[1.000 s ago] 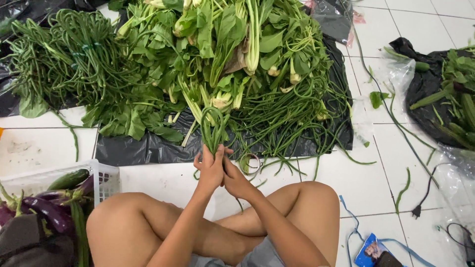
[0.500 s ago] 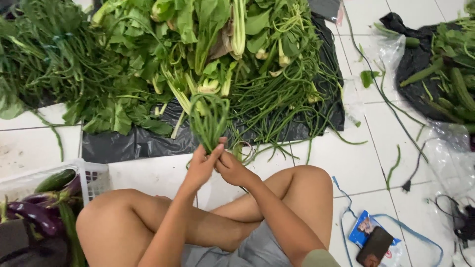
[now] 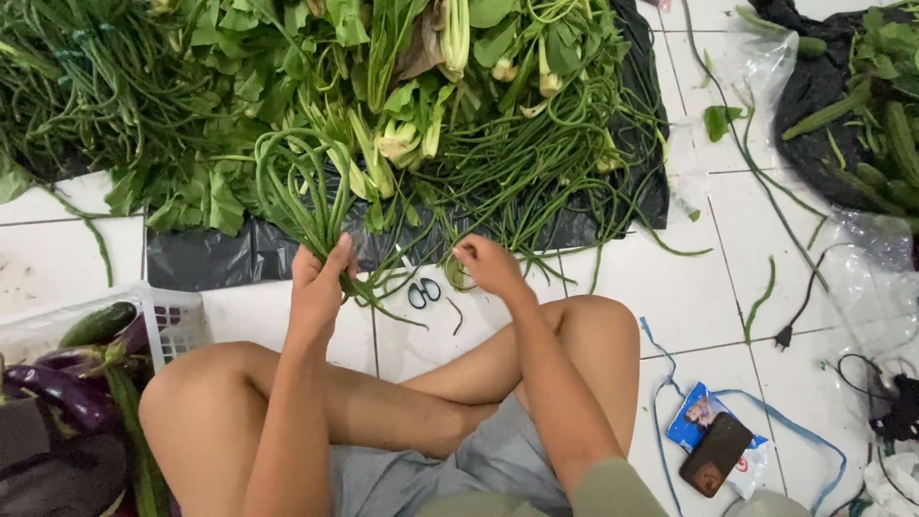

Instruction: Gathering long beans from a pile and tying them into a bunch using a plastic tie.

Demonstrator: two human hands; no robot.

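We see the left hand [image 3: 321,282] clenched round a gathered bunch of long green beans [image 3: 302,187], held upright so they stay aligned, while the right hand [image 3: 488,265] pinches loose beans just beside small scissors [image 3: 423,292].

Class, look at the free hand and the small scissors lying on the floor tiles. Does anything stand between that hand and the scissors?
Nothing visible blocks the way. The right hand hovers just right of the scissors, with only bare white tile and a few loose bean strands between them. The left hand grips the long bean bundle further left.
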